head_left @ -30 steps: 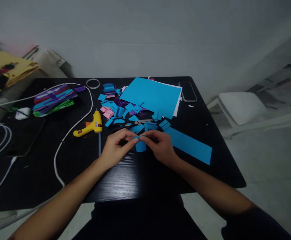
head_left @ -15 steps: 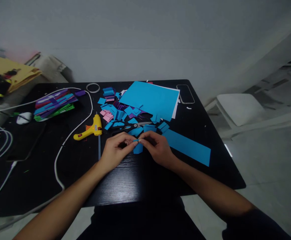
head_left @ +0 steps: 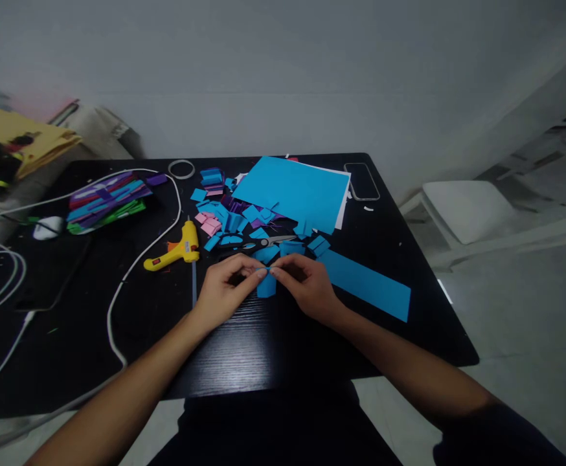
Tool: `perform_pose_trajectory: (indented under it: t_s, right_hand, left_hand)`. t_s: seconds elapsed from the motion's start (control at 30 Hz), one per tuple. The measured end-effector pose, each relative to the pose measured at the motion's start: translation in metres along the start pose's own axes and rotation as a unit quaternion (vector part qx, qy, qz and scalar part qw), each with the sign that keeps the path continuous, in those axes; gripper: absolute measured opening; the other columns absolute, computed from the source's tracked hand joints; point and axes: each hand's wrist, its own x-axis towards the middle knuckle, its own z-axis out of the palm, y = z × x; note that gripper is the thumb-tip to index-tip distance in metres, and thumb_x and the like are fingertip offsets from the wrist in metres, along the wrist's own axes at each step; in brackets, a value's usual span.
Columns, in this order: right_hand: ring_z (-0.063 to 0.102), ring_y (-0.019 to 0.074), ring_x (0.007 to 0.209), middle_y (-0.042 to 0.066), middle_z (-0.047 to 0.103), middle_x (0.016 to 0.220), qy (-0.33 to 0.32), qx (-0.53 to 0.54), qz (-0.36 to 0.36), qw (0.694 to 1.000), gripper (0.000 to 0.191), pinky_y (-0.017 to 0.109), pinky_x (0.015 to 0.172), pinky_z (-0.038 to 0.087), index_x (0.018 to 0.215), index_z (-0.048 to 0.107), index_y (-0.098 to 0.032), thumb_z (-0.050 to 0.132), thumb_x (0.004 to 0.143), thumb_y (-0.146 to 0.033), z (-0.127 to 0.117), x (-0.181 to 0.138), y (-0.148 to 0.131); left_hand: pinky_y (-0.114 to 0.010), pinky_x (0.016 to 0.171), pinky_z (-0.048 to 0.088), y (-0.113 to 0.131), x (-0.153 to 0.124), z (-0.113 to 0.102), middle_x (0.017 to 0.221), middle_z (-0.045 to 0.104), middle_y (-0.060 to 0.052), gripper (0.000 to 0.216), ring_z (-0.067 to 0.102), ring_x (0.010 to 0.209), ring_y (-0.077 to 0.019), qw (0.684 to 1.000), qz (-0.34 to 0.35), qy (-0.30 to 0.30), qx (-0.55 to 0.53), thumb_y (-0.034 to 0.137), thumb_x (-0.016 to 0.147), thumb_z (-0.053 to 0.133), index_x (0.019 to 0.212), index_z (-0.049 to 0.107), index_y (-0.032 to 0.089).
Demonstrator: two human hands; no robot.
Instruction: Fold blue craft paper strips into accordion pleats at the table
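Observation:
Between my two hands is a small piece of blue paper (head_left: 266, 285), its lower part hanging below my fingertips. My left hand (head_left: 228, 288) pinches its upper left edge with thumb and forefinger. On the other side my right hand (head_left: 305, 283) grips the upper right edge the same way, the two thumbs nearly meeting. Just beyond my fingers lie scissors (head_left: 265, 243), partly covered by blue scraps. A long blue paper strip (head_left: 368, 285) rests right of my right hand. The yellow glue gun (head_left: 179, 249) with its glue stick lies left of my left hand.
A large blue sheet (head_left: 293, 191) over white paper lies behind cut blue, pink and purple pieces (head_left: 210, 223). Further left are a coloured bundle (head_left: 108, 202), a white cable (head_left: 113, 304), a mouse (head_left: 47, 228) and a tape ring (head_left: 181, 169). A phone (head_left: 361, 182) lies back right.
The blue paper has shifted slightly left and tilted a little between my fingertips. Both hands keep their pinch in nearly the same place.

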Motion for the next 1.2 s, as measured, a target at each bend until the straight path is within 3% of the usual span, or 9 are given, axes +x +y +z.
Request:
perform_pose_trajectory:
  t_s: [0.23,0.43,0.6,0.83,1.2]
  right_hand:
    - [0.071,0.0183,0.08,0.001,0.076,0.085,0.006,0.001,-0.011,1.0,0.008,0.033,0.077,0.058,0.087,0.073,-0.022,0.074,0.088,-0.03,0.0022,-0.0006,0.0]
    - [0.071,0.0178,0.081,0.001,0.076,0.086,0.013,-0.005,-0.02,1.0,0.007,0.033,0.077,0.058,0.087,0.073,-0.022,0.074,0.089,-0.029,-0.0002,0.0003,-0.0028]
    - [0.071,0.0181,0.079,0.002,0.076,0.085,0.006,-0.005,-0.009,1.0,0.009,0.033,0.076,0.059,0.087,0.073,-0.022,0.074,0.088,-0.03,-0.0021,0.0005,-0.0051]
    - [0.07,0.0177,0.076,0.002,0.076,0.084,-0.012,-0.068,-0.033,0.997,0.008,0.031,0.073,0.057,0.087,0.075,-0.022,0.074,0.087,-0.029,-0.0028,0.0005,-0.0045]
    - [0.072,0.0183,0.077,0.002,0.078,0.084,-0.004,-0.017,0.007,1.0,0.013,0.032,0.073,0.058,0.087,0.076,-0.022,0.077,0.086,-0.035,-0.0044,0.0033,0.0002]
  left_hand:
    - [-0.023,0.066,0.049,-0.0006,-0.0018,-0.0003,0.078,0.07,-0.001,0.006,0.062,0.07,-0.0121,0.999,0.029,0.016,0.01,0.025,0.089,0.075,0.089,0.078,0.019]
    - [-0.02,0.063,0.051,0.0016,-0.0001,0.0007,0.077,0.072,0.0,0.007,0.065,0.067,-0.0105,0.999,-0.006,0.024,-0.041,0.024,0.086,0.078,0.088,0.076,0.018]
    - [-0.02,0.064,0.052,0.003,0.0006,-0.0019,0.076,0.072,0.0,0.004,0.065,0.068,-0.0108,0.999,0.009,0.028,-0.023,0.022,0.086,0.078,0.086,0.077,0.018]
    - [-0.021,0.064,0.052,0.0,0.0003,-0.0028,0.078,0.074,-0.001,0.003,0.067,0.07,-0.0121,1.0,0.017,0.007,-0.005,0.022,0.086,0.078,0.087,0.079,0.019]
    - [-0.021,0.061,0.05,0.0012,0.0012,-0.0039,0.075,0.073,0.0,0.003,0.064,0.066,-0.0112,0.999,0.006,0.028,-0.018,0.023,0.086,0.078,0.086,0.079,0.019]
